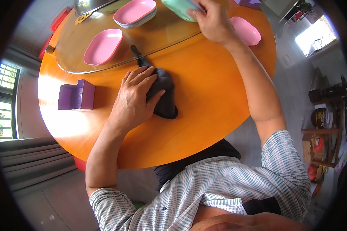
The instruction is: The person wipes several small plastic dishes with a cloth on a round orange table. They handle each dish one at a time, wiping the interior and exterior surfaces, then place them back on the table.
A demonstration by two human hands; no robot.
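My left hand (134, 95) lies over a bunched dark grey cloth (166, 101), with cloth between its thumb and fingers. A narrow end of the cloth reaches onto the glass turntable (72, 55). At the top edge of the view my right hand (212, 21) grips a mint-green dish (179, 10), partly cut off and blurred. Just beyond my right wrist sits a pink dish (245, 30), partly hidden by the arm. Another pink dish (104, 47) rests on the turntable, left of the cloth. Behind it stands a stack of dishes (135, 13), a pink one on top.
A purple plastic holder (76, 95) stands on the orange round table (208, 98), left of my left hand. A metal bowl or lid (89, 5) and a yellow slotted utensil (83, 18) are at the far left. Red stools (59, 20) flank the table. Shelves (321, 131) stand at right.
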